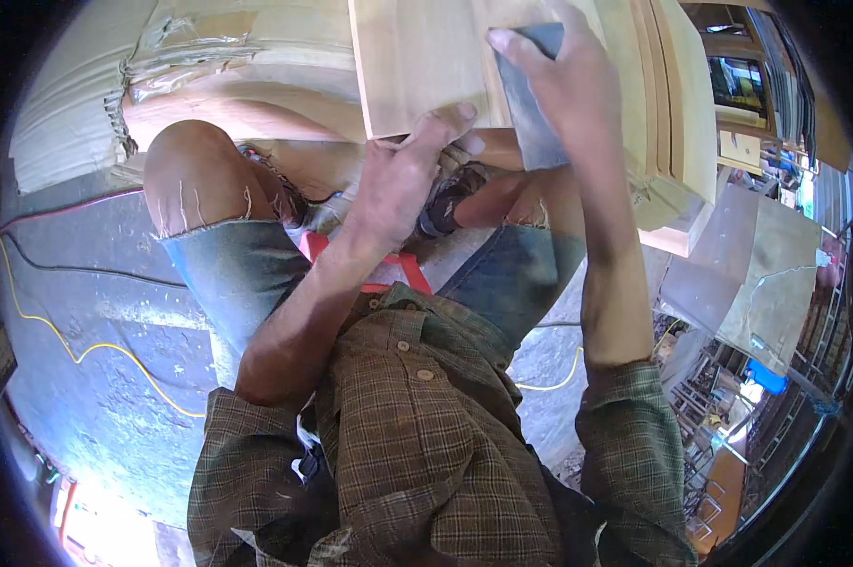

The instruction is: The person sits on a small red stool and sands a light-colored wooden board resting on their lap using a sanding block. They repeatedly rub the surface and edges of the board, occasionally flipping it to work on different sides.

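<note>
A pale wooden board [425,71] lies in front of me at the top of the view, its near edge above my knees. My left hand [396,180] is closed on that near edge, thumb on top and the other fingers curled below, partly hidden. Between the thumb and fingers of my right hand [582,94] is a dark grey sheet of sandpaper [530,113]. It hangs over the board's right part and past its near edge. How much of the sheet touches the wood is hard to tell.
Stacked pale wooden pieces [667,94] stand right of the board. Worn cardboard [77,104] covers the far left. A yellow cord [115,348] and a dark cable [96,271] cross the concrete floor. A grey box [762,274] and metal clutter are at the right.
</note>
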`<state>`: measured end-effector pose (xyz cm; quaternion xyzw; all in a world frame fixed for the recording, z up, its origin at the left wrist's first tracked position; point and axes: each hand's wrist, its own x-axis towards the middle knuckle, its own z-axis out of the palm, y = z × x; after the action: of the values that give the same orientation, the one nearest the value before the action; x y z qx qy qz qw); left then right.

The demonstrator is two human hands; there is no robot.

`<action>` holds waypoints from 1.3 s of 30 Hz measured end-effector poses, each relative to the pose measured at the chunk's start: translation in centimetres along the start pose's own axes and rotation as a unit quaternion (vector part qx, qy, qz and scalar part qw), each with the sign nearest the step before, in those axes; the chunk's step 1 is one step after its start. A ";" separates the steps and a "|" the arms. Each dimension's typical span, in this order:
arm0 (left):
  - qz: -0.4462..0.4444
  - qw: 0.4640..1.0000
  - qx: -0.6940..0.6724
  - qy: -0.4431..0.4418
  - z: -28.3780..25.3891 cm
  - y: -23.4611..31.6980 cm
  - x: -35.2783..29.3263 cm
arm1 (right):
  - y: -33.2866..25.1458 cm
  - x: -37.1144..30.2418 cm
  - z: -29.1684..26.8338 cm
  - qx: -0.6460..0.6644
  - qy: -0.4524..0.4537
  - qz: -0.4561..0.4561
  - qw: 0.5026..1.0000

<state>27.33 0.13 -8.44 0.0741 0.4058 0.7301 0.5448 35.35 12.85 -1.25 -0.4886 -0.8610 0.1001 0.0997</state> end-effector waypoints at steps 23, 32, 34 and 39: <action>0.003 0.999 0.028 -0.021 -0.6 -0.3 0.2 | -0.1 -1.2 1.0 0.020 0.055 -0.068 0.996; 0.019 0.999 0.002 -0.035 -0.7 -0.5 0.4 | -0.5 -5.4 0.3 0.054 0.053 0.022 0.997; -0.002 1.000 0.010 -0.030 -0.9 -0.7 0.3 | -0.3 -5.3 -0.1 0.071 0.044 -0.013 0.996; 0.002 0.997 -0.062 -0.043 -0.5 -0.5 -0.1 | -0.7 3.2 1.5 -0.042 -0.001 0.016 0.999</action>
<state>27.41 -0.15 -9.09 0.0722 0.3355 0.7511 0.5639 32.80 15.18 -2.28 -0.5061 -0.8565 0.0653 0.0768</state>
